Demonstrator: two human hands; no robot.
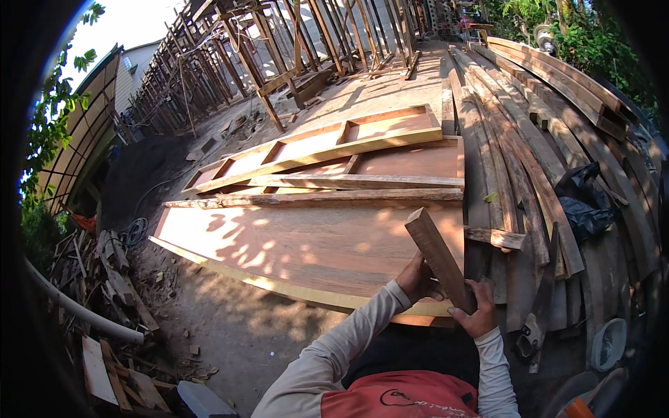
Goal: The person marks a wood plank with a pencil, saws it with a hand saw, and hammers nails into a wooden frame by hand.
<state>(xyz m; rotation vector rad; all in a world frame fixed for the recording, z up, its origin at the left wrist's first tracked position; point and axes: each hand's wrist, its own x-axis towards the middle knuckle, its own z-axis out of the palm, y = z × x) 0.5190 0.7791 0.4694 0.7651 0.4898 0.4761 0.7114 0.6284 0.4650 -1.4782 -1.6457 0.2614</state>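
Note:
Both of my hands grip a short brown length of squared timber (440, 256), held tilted over the near right corner of a large framed plywood panel (300, 244). My left hand (417, 277) is closed on its left side, fingers partly hidden behind it. My right hand (475, 310) is closed round its lower end, thumb on the near side. Further back lie two more panel frames with cross battens (376, 157), overlapping. A handsaw (529, 334) rests just right of my right hand, among the boards.
Long planks (509, 174) fill the right side, with a black plastic bag (578, 202) and a pale container (608, 345) on or beside them. Scrap wood (118, 272) and a grey pipe (90, 313) lie at left on the dirt. Upright wooden props (293, 42) stand behind.

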